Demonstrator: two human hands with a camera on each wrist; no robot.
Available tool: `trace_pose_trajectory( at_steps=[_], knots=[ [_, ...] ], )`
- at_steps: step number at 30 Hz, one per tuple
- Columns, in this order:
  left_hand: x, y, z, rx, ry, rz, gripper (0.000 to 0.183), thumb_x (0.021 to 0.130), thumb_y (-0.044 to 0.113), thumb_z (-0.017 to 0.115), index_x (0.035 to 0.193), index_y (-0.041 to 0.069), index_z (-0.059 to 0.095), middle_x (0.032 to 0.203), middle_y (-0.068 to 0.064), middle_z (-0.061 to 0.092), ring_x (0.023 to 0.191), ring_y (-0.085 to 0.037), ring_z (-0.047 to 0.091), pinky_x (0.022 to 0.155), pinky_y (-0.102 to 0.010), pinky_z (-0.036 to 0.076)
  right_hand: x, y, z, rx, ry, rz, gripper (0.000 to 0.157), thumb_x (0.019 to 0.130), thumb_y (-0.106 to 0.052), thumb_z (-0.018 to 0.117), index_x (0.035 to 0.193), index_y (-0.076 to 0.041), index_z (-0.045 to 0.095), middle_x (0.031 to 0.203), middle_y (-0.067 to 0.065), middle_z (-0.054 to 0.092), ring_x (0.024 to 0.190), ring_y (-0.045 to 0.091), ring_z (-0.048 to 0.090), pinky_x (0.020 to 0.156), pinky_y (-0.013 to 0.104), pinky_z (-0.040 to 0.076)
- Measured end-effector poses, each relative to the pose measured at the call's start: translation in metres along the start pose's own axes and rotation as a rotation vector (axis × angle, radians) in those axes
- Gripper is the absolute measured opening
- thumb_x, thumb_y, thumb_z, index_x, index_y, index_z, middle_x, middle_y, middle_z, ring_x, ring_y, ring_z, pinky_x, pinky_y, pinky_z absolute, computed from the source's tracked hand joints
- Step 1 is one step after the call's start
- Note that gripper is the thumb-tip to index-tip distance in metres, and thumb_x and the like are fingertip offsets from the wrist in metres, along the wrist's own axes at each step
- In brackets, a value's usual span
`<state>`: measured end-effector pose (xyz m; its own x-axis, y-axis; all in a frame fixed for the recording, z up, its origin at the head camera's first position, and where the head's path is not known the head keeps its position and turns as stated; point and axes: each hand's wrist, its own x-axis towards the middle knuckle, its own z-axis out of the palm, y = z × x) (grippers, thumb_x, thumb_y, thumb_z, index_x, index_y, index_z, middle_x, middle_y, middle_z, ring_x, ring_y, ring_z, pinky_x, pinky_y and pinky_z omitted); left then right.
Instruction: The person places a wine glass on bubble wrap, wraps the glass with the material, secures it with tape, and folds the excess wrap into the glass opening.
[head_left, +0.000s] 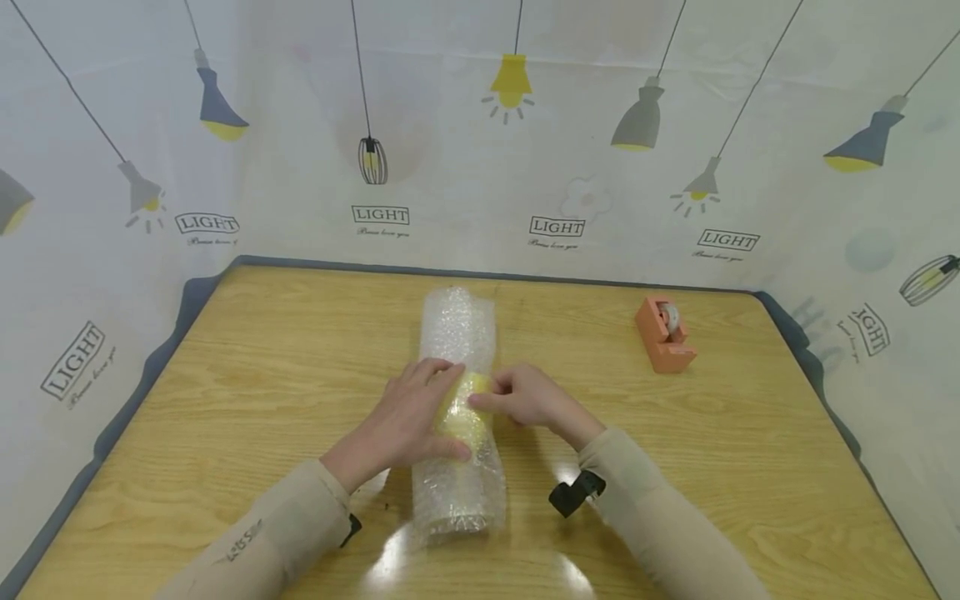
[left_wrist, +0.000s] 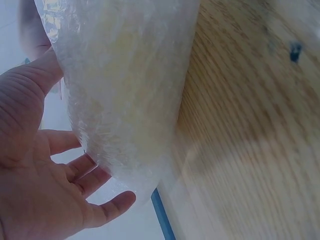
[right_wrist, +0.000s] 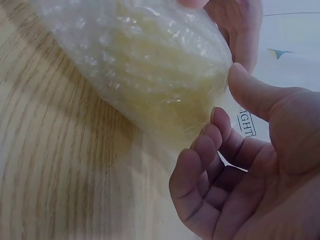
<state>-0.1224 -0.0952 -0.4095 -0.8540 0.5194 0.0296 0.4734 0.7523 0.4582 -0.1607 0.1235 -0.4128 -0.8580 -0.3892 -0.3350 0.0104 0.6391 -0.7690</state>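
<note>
A long roll of clear bubble wrap [head_left: 457,333] lies on the wooden table, pointing away from me. Something yellow [head_left: 467,417] shows through its middle; the wrap hides its shape. My left hand [head_left: 408,417] lies over the roll from the left, thumb and fingers spread. In the left wrist view, its relaxed fingers [left_wrist: 65,150] rest along the roll's side. From the right, my right hand [head_left: 528,396] meets the roll with its thumb on top. The right wrist view shows its curled fingers [right_wrist: 200,150] and thumb at the wrap's side, pinching it.
An orange tape dispenser [head_left: 666,337] with a roll of clear tape stands at the back right of the table [head_left: 300,333]. Behind the table hangs a pale backdrop [head_left: 450,167] printed with lamps, and a dark blue edge borders the tabletop.
</note>
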Motion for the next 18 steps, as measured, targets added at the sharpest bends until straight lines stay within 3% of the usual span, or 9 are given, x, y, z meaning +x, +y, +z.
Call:
trace_pose_trajectory(
  at_steps=[18],
  knots=[
    [-0.002, -0.004, 0.002, -0.007, 0.004, -0.005, 0.115, 0.072, 0.054, 0.09, 0.159, 0.004, 0.035, 0.156, -0.018, 0.041, 0.142, -0.038, 0.039, 0.114, -0.061, 0.038, 0.001, 0.017, 0.003, 0.115, -0.022, 0.002, 0.039, 0.097, -0.039, 0.072, 0.072, -0.014, 0.055, 0.061, -0.002, 0.049, 0.057, 0.012, 0.045, 0.054, 0.024, 0.039]
  ],
)
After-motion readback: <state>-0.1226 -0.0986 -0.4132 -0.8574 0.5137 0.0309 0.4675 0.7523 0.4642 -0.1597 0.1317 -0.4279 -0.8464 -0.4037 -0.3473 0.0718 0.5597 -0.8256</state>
